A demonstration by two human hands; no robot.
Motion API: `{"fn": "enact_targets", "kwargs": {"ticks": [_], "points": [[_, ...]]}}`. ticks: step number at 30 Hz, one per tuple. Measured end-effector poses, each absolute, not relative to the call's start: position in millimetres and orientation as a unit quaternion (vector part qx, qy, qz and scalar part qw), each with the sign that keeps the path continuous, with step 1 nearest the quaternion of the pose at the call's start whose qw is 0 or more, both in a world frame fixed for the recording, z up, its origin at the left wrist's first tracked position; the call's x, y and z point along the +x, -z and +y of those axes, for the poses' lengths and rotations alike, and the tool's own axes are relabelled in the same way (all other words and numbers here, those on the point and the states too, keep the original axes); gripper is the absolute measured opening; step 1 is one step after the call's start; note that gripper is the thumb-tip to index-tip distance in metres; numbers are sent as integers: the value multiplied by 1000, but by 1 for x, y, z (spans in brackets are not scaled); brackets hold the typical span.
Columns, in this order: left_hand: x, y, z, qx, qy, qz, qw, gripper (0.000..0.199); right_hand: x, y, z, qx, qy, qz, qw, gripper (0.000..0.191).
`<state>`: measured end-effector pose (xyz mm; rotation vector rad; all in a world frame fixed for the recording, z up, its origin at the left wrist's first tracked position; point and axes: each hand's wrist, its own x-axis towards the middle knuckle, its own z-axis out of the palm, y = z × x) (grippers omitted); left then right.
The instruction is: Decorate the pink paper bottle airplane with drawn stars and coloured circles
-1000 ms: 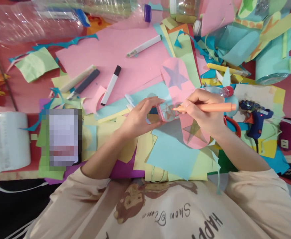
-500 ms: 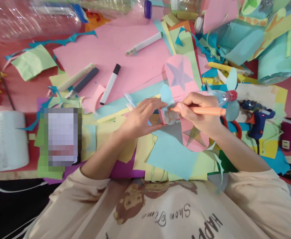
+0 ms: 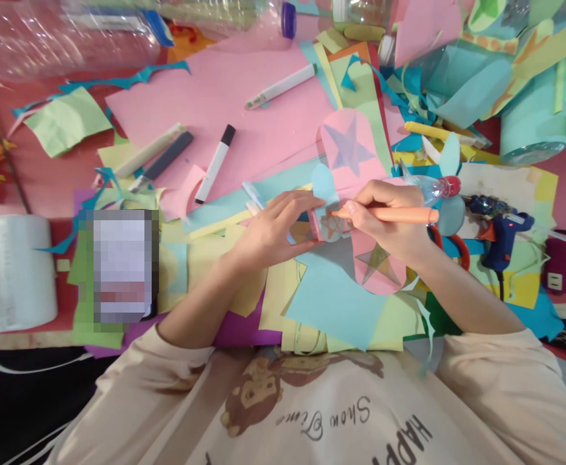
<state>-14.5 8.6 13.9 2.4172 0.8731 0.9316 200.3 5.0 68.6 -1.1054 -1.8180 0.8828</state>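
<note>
An orange marker is held in my right hand, its tip touching a light blue paper piece with rounded ends. An orange star outline shows on that piece near the tip. Beneath lies a pink paper cut-out with star shapes at its upper and lower lobes. My left hand grips the cut-out's left end, thumb at the lower edge and fingers at the upper. The cut-out's right part is hidden under my right hand.
Loose markers, including a black-capped marker, lie on a large pink sheet. A blue glue gun and red-handled scissors are right. A phone sits left, plastic bottles behind. Paper scraps surround my hands.
</note>
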Motion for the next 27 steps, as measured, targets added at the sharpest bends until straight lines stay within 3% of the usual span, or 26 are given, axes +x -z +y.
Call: {"fn": "enact_targets", "kwargs": {"ticks": [13, 27], "points": [[-14, -16, 6, 856, -323, 342, 215, 55, 202, -66, 4, -419, -329, -712, 456, 28], [-13, -15, 5, 845, -324, 354, 236, 58, 199, -67, 4, -441, -359, -722, 395, 27]]}}
